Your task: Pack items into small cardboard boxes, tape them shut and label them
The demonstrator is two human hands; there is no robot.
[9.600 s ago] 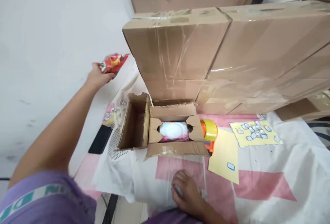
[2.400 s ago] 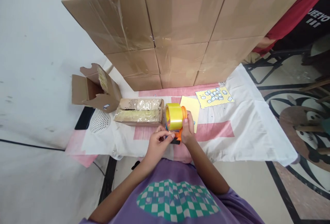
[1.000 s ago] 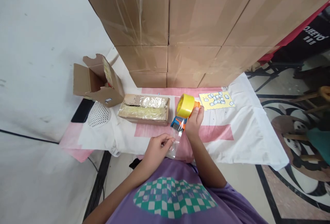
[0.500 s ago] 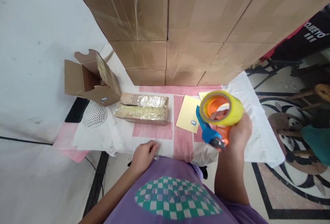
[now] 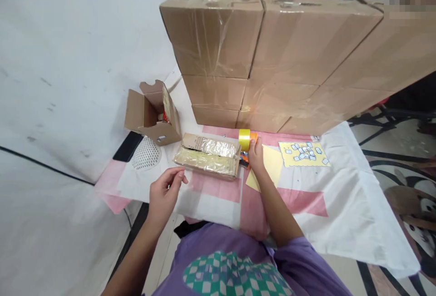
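"What's the open box (image 5: pixel 172 133) holding?"
"Something red (image 5: pixel 165 117) — the box's label (image 5: pixel 161 138) is looking unreadably small."
"Hands?"
"The right hand (image 5: pixel 256 153) is grasping one tape dispenser (image 5: pixel 244 140) beside the taped box (image 5: pixel 208 156). The left hand (image 5: pixel 165 192) is hovering near that box, fingers bent — whether pinching anything, I can't tell. Two yellow sheets (image 5: pixel 273 163) are lying rightward."

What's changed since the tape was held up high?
The right hand swung the thick yellow tape roll and its orange plastic dispenser leftward and down to the right end of the low, taped brown cardboard box, keeping hold. The left hand moved forward and left, near the box's front left corner; whether it holds anything is unclear. The low box and the taller, open brown cardboard box stayed put.
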